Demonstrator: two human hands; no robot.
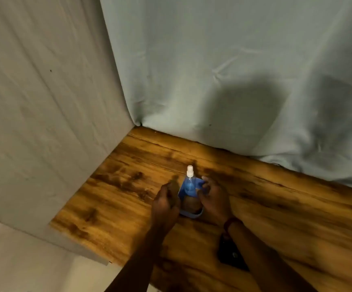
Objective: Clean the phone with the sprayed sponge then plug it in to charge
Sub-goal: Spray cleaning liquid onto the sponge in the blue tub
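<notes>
Head view, low centre: the spray bottle stands upright between both hands. The right hand curls its fingers on something blue, probably the sponge, kept near the nozzle for wetting. The left hand is blurred, and I cannot tell its grip. The phone lies dark on the table at lower right, waiting under the right forearm.

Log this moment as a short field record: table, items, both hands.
table: wooden, cloth backdrop behind
spray bottle: upright, white nozzle, blue liquid
left hand: left of spray bottle, blurred, grip unclear
right hand: fingers on blue item, grip unclear
phone: dark, flat, partly under right forearm
</notes>
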